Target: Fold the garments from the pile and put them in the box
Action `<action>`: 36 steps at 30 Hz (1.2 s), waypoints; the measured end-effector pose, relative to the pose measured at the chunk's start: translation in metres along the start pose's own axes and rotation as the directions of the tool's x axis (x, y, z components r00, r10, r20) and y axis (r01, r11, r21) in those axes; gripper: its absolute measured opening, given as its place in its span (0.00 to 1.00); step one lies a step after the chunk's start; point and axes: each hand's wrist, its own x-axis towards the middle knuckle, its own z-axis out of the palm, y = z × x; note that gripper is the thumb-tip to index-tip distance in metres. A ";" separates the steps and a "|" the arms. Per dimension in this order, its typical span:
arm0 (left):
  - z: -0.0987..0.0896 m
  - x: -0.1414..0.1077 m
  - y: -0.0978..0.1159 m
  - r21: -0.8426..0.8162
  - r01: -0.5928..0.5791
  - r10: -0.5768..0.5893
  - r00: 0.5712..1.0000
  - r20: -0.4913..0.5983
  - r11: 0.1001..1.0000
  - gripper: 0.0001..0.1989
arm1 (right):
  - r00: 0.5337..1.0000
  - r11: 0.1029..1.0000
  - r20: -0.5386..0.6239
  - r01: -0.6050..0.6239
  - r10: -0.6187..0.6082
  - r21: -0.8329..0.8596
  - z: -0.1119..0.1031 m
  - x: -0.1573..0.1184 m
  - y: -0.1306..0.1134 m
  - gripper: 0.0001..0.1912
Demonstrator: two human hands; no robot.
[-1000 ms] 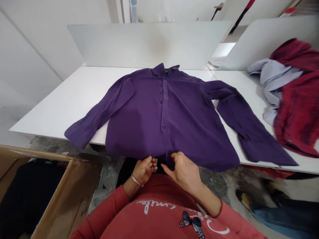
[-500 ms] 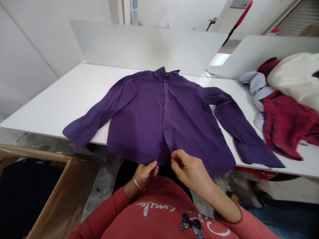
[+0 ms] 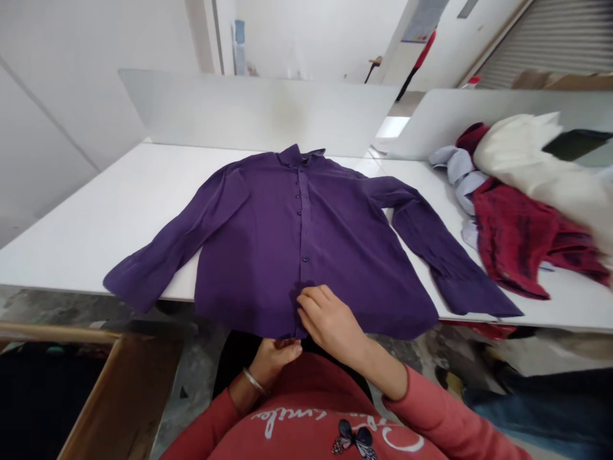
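Observation:
A purple button-up shirt (image 3: 249,236) lies front up on the white table (image 3: 71,211), collar toward the back and both sleeves spread out. Its hem hangs over the table's front edge. My left hand (image 3: 275,358) pinches the bottom hem near the front opening. With closed fingers, my right hand (image 3: 332,322) grips the front placket just above the hem, to the right of my left hand. Dark buttons run down the placket; one button (image 3: 305,259) shows above my right hand. My fingertips hide what lies right under them.
At the right of the table lies a heap with a red patterned garment (image 3: 512,236), white cloth (image 3: 522,153) and pale blue cloth (image 3: 457,169). A frosted divider panel (image 3: 258,112) stands along the back. Below left is an open box (image 3: 129,390) with dark cloth inside.
My right hand has moved left and lies lower along the placket, closer to my left hand. The front edges now lie together near the hem. The view has shifted slightly.

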 end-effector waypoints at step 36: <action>0.072 0.208 0.120 0.834 -0.422 0.115 0.866 0.487 -0.356 0.27 | 0.757 0.754 0.184 -0.530 0.627 -0.388 -0.031 0.150 0.322 0.18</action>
